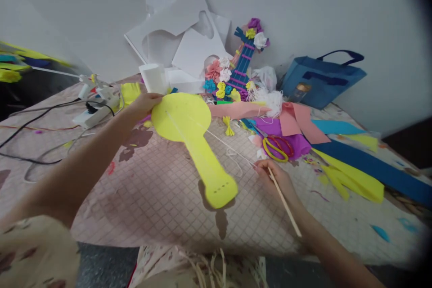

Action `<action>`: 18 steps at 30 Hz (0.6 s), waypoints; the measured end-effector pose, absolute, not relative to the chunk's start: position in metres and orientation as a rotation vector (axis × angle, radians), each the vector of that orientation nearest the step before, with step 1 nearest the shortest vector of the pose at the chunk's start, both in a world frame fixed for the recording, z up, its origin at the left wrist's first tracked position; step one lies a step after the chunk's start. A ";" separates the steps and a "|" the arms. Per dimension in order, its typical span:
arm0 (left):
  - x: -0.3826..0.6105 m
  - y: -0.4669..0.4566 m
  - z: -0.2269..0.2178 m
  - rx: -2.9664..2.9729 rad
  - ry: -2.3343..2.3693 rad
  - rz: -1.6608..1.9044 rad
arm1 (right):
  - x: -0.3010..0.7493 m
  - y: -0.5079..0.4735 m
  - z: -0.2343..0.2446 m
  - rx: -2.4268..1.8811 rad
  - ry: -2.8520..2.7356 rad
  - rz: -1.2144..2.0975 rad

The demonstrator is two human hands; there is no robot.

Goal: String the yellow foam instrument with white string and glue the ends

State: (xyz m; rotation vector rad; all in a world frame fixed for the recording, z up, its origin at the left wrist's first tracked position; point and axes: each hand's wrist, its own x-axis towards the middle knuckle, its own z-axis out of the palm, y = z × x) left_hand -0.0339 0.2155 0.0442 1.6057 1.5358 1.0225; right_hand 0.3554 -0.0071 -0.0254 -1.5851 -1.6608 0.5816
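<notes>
A yellow guitar-shaped foam cutout (189, 137) lies raised over the pink checked tablecloth (158, 198). My left hand (143, 104) grips its round end at the far left edge. My right hand (275, 175) is closed in a pinch on a thin wooden stick (285, 202) and on a white string (229, 144) that runs from the cutout's round body to my fingers. A row of small holes shows near the cutout's near end.
Yellow-and-red scissors (276, 148) lie among coloured foam sheets (347, 162) on the right. A decorated blue guitar model (241, 65), white foam boards (182, 38) and a blue bag (320, 78) stand at the back. A power strip (96, 114) with cables lies at the left.
</notes>
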 end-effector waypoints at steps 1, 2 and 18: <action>-0.027 0.228 0.045 1.625 1.580 1.013 | 0.355 -0.011 -0.022 -1.597 -1.669 0.610; -0.020 0.239 0.044 1.635 1.634 1.008 | 0.354 -0.016 -0.018 -1.607 -1.682 0.640; 0.071 0.182 0.048 2.188 1.352 0.896 | 0.320 -0.052 0.013 -1.280 -2.085 0.508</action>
